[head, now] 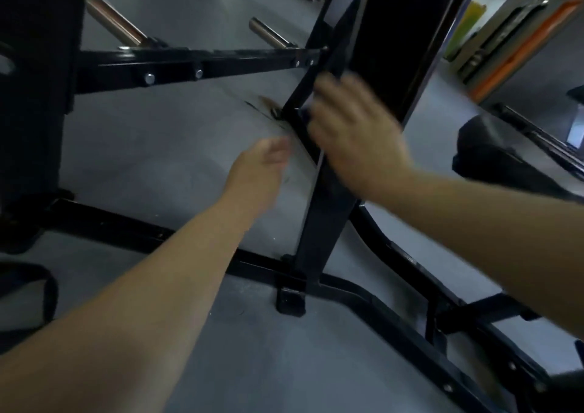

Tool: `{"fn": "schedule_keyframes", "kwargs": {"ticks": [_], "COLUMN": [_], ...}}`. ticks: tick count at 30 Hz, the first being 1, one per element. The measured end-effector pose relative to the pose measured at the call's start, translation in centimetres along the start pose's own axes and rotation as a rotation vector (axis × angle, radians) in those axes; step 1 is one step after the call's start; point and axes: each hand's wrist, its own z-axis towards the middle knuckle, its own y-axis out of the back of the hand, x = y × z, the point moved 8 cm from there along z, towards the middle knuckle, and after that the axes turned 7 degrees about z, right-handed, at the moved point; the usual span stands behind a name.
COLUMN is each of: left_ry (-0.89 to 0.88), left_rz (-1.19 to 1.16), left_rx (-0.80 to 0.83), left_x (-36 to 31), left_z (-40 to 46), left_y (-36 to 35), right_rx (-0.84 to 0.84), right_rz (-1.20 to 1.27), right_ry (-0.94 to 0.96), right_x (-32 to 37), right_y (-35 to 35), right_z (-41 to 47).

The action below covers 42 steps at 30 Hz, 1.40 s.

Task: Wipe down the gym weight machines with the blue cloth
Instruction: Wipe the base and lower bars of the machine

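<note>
A black slanted upright of the weight machine rises from the floor frame in the middle of the view. My right hand lies blurred over this upright, back of the hand towards me. A small dark blue patch of the cloth shows between its thumb and fingers; the rest of the cloth is hidden under the hand. My left hand hovers just left of the upright, fingers loosely bent and blurred, with nothing seen in it.
A black crossbar with bolts runs left from the upright, with two metal plate pegs behind it. A black pad sits at the right. Orange and black mats lean at the far right. The floor is grey.
</note>
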Motion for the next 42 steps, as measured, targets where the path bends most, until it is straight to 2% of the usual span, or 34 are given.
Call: {"fn": "schedule_keyframes", "kwargs": {"ticks": [3,4,6,8,9,10,12,15,18,21,24,26,28,31,32,33,35,36,38,40,41,42], "left_ry": [0.085,0.104,0.109,0.138,0.158,0.175,0.201,0.254,0.307,0.396,0.43,0.346,0.22,0.146,0.145,0.137,0.128,0.132,0.13,0.126,0.13,0.129], "left_rz": [0.107,0.132,0.167,0.162,0.137,0.115,0.125,0.274,0.482,0.625,0.757,0.835,0.929,1.053,1.088,1.119,1.139,1.127,1.077,1.004,0.98,0.97], "left_rx": [0.099,0.134,0.126,0.029,-0.022,-0.052,-0.035,0.136,0.312,0.261,0.273,0.333,0.355,0.359,0.362,0.367,0.381,0.378,0.334,0.258,0.218,0.181], "left_x": [2.9,3.6,4.2,4.7,5.1,5.7,7.3,10.5,14.0,17.8,20.5,21.3,21.7,23.4,24.0,24.4,25.4,25.9,26.6,27.2,27.5,27.6], "left_z": [-1.7,-2.3,-2.6,-2.2,-2.1,-2.0,-2.1,-2.5,-3.2,-3.9,-5.2,-5.4,-4.8,-3.7,-3.6,-3.4,-3.3,-3.3,-3.6,-3.6,-3.5,-3.3], "left_y": [-1.1,-1.4,-0.9,0.5,1.2,1.5,1.0,-0.8,-1.0,1.4,1.7,1.0,1.0,1.5,1.6,1.6,1.3,1.2,1.3,1.8,2.3,2.9], "right_rx": [0.69,0.78,0.753,0.612,0.636,0.717,0.902,1.103,1.03,0.957,1.115,1.168,1.043,0.615,0.601,0.667,0.891,1.008,1.089,0.911,0.77,0.695], "right_rz": [0.071,0.012,-0.094,-0.201,-0.207,-0.194,-0.126,-0.011,-0.103,-0.126,-0.003,0.137,0.298,0.528,0.687,0.804,0.916,0.938,0.987,1.051,1.116,1.222], "right_ry": [0.241,0.253,0.107,-0.053,-0.105,-0.098,0.039,0.188,0.11,-0.064,0.096,0.132,-0.025,-0.355,-0.423,-0.457,-0.626,-0.801,-1.228,-1.503,-1.495,-1.331], "right_x": [8.0,8.1,5.9,3.8,3.9,5.0,9.4,13.6,12.3,11.4,17.1,19.9,19.9,19.3,20.4,22.1,24.5,25.2,25.9,26.8,27.5,28.6], "right_y": [-5.6,-6.0,-5.8,-5.1,-5.5,-6.3,-9.0,-11.9,-11.9,-13.1,-15.9,-17.5,-18.3,-18.5,-19.2,-20.2,-22.5,-23.7,-24.7,-25.2,-25.4,-25.3], "right_z": [-4.0,-4.3,-1.9,0.3,0.4,-0.2,-3.2,-7.2,-5.6,-5.1,-10.0,-12.0,-10.6,-7.5,-7.6,-8.3,-11.7,-14.4,-18.2,-17.1,-14.8,-11.6]}}
